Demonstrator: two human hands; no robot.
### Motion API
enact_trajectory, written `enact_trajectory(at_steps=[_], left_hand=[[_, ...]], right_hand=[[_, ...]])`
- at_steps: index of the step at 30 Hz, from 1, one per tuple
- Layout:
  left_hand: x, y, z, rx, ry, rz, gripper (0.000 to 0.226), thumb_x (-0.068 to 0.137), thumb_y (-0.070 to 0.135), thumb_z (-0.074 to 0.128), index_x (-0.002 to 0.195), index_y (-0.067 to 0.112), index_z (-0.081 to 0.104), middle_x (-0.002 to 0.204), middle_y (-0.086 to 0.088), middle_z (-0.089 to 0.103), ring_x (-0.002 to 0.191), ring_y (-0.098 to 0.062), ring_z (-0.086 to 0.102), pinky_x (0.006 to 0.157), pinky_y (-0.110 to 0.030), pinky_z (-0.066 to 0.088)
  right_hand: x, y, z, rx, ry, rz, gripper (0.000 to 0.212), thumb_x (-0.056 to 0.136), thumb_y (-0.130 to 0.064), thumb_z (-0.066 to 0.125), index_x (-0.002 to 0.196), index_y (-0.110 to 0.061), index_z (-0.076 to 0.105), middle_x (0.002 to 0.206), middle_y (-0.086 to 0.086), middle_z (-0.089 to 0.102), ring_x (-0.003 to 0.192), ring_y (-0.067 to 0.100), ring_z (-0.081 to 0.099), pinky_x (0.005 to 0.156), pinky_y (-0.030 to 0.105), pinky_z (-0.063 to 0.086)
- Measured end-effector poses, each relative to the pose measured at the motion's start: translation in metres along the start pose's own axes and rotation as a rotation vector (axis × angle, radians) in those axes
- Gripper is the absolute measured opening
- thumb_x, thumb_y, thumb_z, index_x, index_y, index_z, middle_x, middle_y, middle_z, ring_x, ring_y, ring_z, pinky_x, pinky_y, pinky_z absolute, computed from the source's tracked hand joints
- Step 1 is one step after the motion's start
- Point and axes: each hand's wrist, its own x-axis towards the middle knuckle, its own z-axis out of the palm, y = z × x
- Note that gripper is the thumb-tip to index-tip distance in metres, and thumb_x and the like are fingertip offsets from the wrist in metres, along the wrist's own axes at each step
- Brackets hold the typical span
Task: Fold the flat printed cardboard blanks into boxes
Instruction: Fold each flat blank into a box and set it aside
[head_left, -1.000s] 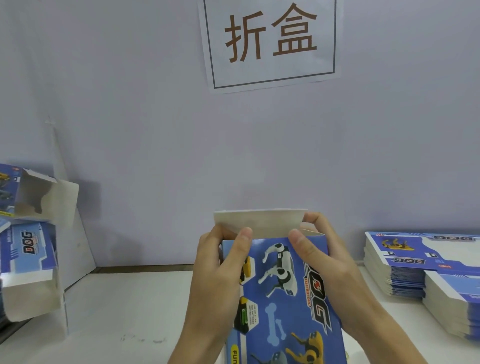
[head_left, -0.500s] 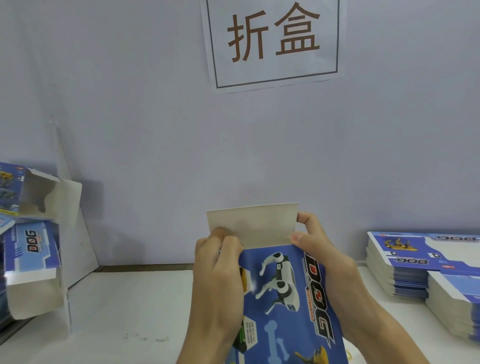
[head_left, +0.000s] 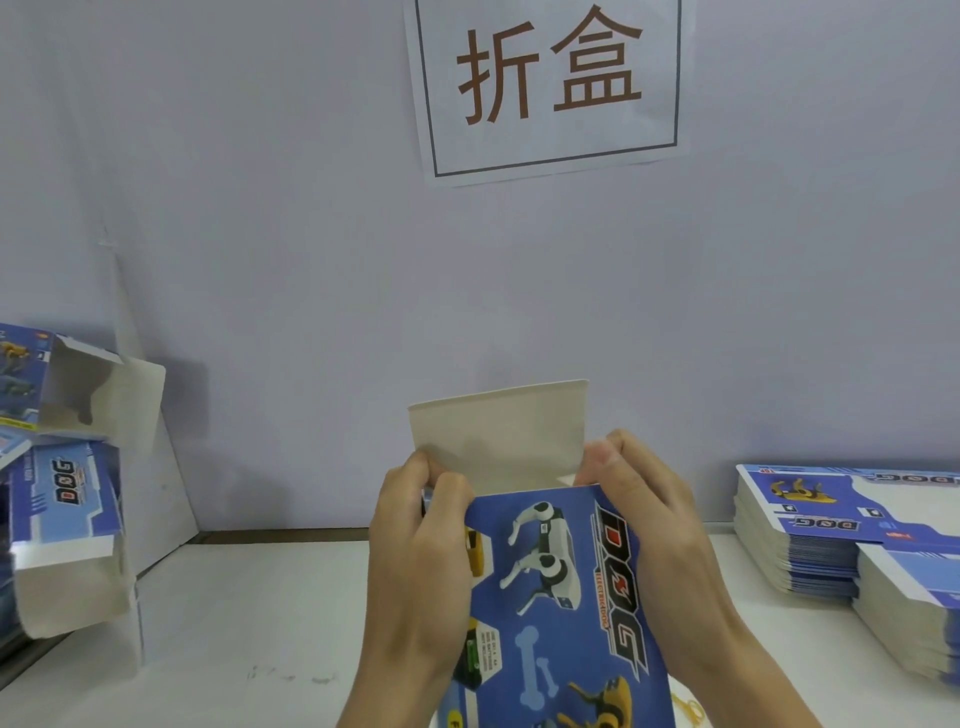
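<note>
A blue printed box (head_left: 550, 587) with a robot dog and the word DOG is held upright in front of me over the table. Its plain grey top flap (head_left: 498, 436) stands up, open, above the box mouth. My left hand (head_left: 421, 561) grips the box's upper left corner, fingers curled at the rim. My right hand (head_left: 654, 540) grips the upper right corner, with the thumb by the flap's right edge. A small side flap shows just inside that corner.
A stack of flat printed blanks (head_left: 810, 530) lies at the right on the white table (head_left: 249, 623), a second stack (head_left: 914, 608) nearer me. Folded boxes (head_left: 67, 519) with open ends are piled at the far left. A paper sign (head_left: 550, 83) hangs on the wall.
The top flap has swung up from a low fold to standing open. Both hands slid to the box's upper corners, and the left thumb left the front face.
</note>
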Motion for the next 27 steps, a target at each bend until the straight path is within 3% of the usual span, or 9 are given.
enact_trajectory(at_steps=[4, 7, 9, 11, 13, 17, 21, 24, 27], left_hand=[[0.001, -0.003, 0.002, -0.061, -0.014, -0.072, 0.036, 0.104, 0.026, 0.043, 0.073, 0.010, 0.054, 0.072, -0.019, 0.059, 0.061, -0.030, 0.055, 0.056, -0.036, 0.047], [0.001, -0.005, 0.002, -0.037, 0.018, -0.113, 0.034, 0.101, 0.014, 0.043, 0.070, 0.027, 0.049, 0.058, -0.007, 0.051, 0.051, -0.015, 0.049, 0.045, -0.024, 0.042], [0.000, -0.003, 0.002, -0.088, 0.052, -0.107, 0.026, 0.100, 0.013, 0.043, 0.093, 0.038, 0.047, 0.067, -0.004, 0.055, 0.051, -0.013, 0.050, 0.046, -0.024, 0.044], [0.000, -0.002, 0.002, -0.138, 0.049, -0.096, 0.043, 0.102, 0.016, 0.043, 0.119, 0.055, 0.040, 0.082, -0.002, 0.061, 0.054, -0.021, 0.058, 0.049, -0.026, 0.052], [0.001, -0.001, 0.002, -0.124, 0.014, -0.063, 0.051, 0.103, 0.018, 0.042, 0.123, 0.065, 0.040, 0.095, 0.001, 0.067, 0.068, -0.025, 0.068, 0.056, -0.029, 0.058], [0.001, -0.003, 0.000, -0.024, 0.031, 0.084, 0.030, 0.103, 0.013, 0.040, 0.092, 0.034, 0.057, 0.069, 0.008, 0.056, 0.050, -0.002, 0.045, 0.045, -0.010, 0.039], [-0.003, 0.001, 0.002, -0.072, -0.006, 0.108, 0.024, 0.091, 0.031, 0.038, 0.078, 0.015, 0.051, 0.071, -0.012, 0.039, 0.060, -0.015, 0.038, 0.050, -0.022, 0.037], [-0.005, 0.002, 0.001, -0.141, -0.062, 0.067, 0.039, 0.082, 0.050, 0.042, 0.089, 0.012, 0.051, 0.085, -0.026, 0.038, 0.073, -0.029, 0.042, 0.064, -0.041, 0.039], [-0.006, -0.002, 0.002, -0.120, -0.077, 0.070, 0.041, 0.087, 0.061, 0.048, 0.088, 0.020, 0.053, 0.081, -0.020, 0.043, 0.070, -0.028, 0.047, 0.058, -0.032, 0.045]], right_hand=[[0.003, 0.005, -0.001, -0.020, 0.087, 0.041, 0.058, 0.086, -0.058, 0.064, 0.078, -0.005, 0.044, 0.064, 0.020, 0.056, 0.053, 0.029, 0.063, 0.047, 0.030, 0.049], [0.003, 0.009, -0.003, -0.051, 0.085, 0.071, 0.025, 0.093, -0.032, 0.060, 0.076, -0.019, 0.047, 0.064, 0.007, 0.062, 0.053, 0.025, 0.066, 0.043, 0.027, 0.048], [0.004, 0.013, -0.007, -0.038, 0.097, 0.096, 0.007, 0.090, -0.028, 0.058, 0.089, -0.032, 0.052, 0.082, -0.001, 0.068, 0.061, 0.025, 0.071, 0.047, 0.027, 0.052], [0.005, 0.011, -0.006, -0.032, 0.076, 0.084, 0.030, 0.093, -0.025, 0.053, 0.109, -0.049, 0.054, 0.094, -0.008, 0.071, 0.070, 0.026, 0.075, 0.051, 0.029, 0.056], [0.006, 0.008, -0.004, -0.055, 0.037, 0.049, 0.039, 0.098, -0.021, 0.046, 0.116, -0.054, 0.056, 0.097, -0.007, 0.073, 0.074, 0.028, 0.075, 0.054, 0.030, 0.058], [0.003, 0.007, -0.003, -0.028, 0.021, -0.024, 0.018, 0.096, -0.029, 0.045, 0.092, -0.024, 0.062, 0.079, 0.013, 0.066, 0.065, 0.031, 0.067, 0.052, 0.033, 0.052], [-0.004, 0.003, 0.000, 0.126, -0.006, 0.029, 0.036, 0.080, -0.053, 0.051, 0.087, -0.019, 0.062, 0.086, 0.033, 0.056, 0.068, 0.034, 0.064, 0.058, 0.042, 0.054], [-0.004, 0.002, 0.000, 0.018, 0.005, -0.005, 0.040, 0.082, -0.057, 0.054, 0.088, -0.018, 0.056, 0.083, 0.032, 0.052, 0.068, 0.042, 0.059, 0.059, 0.052, 0.050], [-0.002, 0.003, -0.002, -0.024, -0.004, -0.023, 0.027, 0.086, -0.047, 0.051, 0.087, -0.020, 0.055, 0.075, 0.017, 0.064, 0.068, 0.030, 0.069, 0.053, 0.036, 0.053]])
